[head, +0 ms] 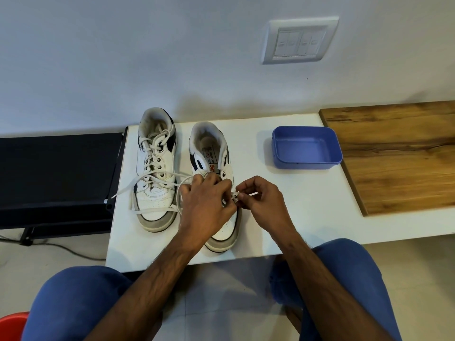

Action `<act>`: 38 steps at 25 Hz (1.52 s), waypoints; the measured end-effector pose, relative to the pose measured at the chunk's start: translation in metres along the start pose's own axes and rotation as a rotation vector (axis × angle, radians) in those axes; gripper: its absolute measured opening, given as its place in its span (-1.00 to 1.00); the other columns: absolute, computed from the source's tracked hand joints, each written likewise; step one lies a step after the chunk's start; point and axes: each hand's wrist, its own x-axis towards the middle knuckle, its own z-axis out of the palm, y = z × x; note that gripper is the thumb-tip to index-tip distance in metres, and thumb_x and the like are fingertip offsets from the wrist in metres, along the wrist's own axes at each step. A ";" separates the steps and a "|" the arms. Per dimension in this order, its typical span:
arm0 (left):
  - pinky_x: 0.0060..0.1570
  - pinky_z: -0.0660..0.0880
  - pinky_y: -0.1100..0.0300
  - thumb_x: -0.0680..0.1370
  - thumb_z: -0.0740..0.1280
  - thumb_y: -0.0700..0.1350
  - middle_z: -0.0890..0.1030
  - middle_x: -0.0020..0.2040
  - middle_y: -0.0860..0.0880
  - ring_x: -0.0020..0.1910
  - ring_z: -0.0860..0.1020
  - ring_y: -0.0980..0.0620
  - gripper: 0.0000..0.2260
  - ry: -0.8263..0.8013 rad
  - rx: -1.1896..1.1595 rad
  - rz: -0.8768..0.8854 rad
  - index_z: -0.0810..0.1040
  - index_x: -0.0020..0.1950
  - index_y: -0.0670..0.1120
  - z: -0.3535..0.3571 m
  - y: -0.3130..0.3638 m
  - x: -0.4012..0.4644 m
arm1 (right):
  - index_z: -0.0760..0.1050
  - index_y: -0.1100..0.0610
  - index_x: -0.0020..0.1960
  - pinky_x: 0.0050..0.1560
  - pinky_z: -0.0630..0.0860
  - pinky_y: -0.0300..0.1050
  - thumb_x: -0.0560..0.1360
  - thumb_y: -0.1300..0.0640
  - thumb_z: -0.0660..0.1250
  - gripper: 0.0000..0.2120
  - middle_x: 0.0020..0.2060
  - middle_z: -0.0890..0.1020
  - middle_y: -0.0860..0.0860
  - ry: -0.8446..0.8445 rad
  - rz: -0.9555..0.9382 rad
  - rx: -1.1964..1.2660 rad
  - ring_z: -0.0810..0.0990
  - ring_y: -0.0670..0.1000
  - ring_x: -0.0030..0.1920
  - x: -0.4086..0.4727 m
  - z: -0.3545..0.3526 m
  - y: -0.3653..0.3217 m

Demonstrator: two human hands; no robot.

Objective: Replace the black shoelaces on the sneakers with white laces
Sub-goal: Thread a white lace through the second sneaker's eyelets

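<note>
Head view, both hands (222,196) curled, pinching white lace (183,185) over right sneaker (216,156)

Both forearms reach forward, left grip (205,201) and right grip (261,198) curled, fingertips pinching, almost meeting.

My left hand (205,200) and right hand (258,198) pinch a white lace (183,190) over the right sneaker (216,163) near the tabletop's (295,212) front edge. The left sneaker (155,168), laced white, stands beside it; a blue tray (306,166) sits toward the back.
</note>
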 end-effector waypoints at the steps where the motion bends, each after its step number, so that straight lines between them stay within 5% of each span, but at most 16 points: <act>1: -0.06 0.20 0.03 0.46 0.38 0.12 0.45 -0.05 0.12 0.05 0.42 -0.03 -0.86 -0.016 -0.001 -0.005 0.49 -0.16 0.10 -0.001 0.001 0.000 | 0.61 0.05 -0.04 0.04 0.68 0.05 0.53 0.30 0.43 -0.84 -0.17 0.70 -0.05 0.005 -0.008 0.000 0.73 -0.02 -0.17 0.000 0.000 0.000; 5: -0.01 0.11 0.06 0.49 0.36 0.13 0.35 -0.02 0.16 0.13 0.36 0.01 -0.86 -0.083 -0.023 -0.023 0.50 -0.14 0.10 -0.004 0.002 0.003 | 0.60 -0.01 -0.05 0.05 0.67 0.02 0.52 0.26 0.46 -0.83 -0.18 0.70 -0.10 0.013 -0.041 -0.043 0.71 -0.06 -0.14 0.000 0.002 0.000; 19: 0.02 0.13 0.05 0.49 0.39 0.12 0.50 0.06 0.15 0.15 0.40 0.02 -0.88 -0.067 -0.009 -0.001 0.56 -0.06 0.12 -0.005 -0.003 0.002 | 0.62 0.03 0.00 -0.14 0.53 -0.43 0.44 0.22 0.57 -0.78 -0.28 0.69 -0.18 -0.014 -0.138 -0.096 0.68 -0.21 -0.18 -0.003 -0.002 -0.006; 38: -0.01 0.21 0.05 0.47 0.43 0.16 0.54 -0.02 0.20 0.07 0.45 0.09 -0.87 -0.015 -0.110 0.010 0.64 -0.15 0.14 -0.004 -0.010 0.001 | 0.63 0.03 -0.01 -0.12 0.52 -0.43 0.47 0.23 0.54 -0.83 -0.24 0.70 -0.14 -0.028 -0.160 -0.111 0.67 -0.18 -0.15 0.000 -0.006 -0.004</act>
